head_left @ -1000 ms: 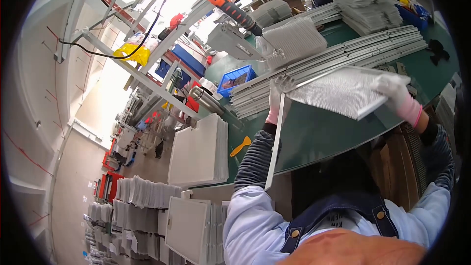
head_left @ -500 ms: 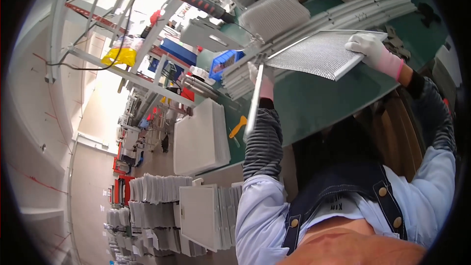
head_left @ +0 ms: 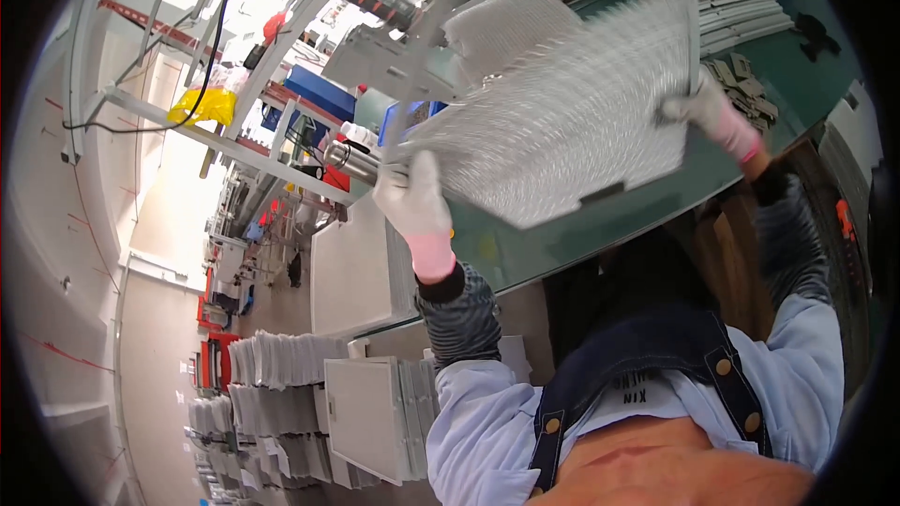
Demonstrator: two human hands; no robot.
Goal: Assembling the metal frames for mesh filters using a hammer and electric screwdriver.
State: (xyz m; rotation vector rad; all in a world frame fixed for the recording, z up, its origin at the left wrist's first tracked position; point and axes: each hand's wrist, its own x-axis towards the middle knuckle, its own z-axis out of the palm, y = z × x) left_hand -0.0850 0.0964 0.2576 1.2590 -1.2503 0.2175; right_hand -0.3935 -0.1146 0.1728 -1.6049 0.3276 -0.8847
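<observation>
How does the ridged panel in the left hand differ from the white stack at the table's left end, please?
The ridged panel has a furrowed face; the white stack shows a smooth one. The panel is a single piece, whereas the stack has several layers. The panel is in the left hand, while the stack rests on the table. Both are pale.

1 head-worn fisheye, looking down over table (head_left: pixel 793 86)

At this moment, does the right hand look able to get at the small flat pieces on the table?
Probably yes: the small flat pieces lie mostly uncovered on the green table, near the right hand. However, that hand is at the panel's edge and may have to leave it first.
</observation>
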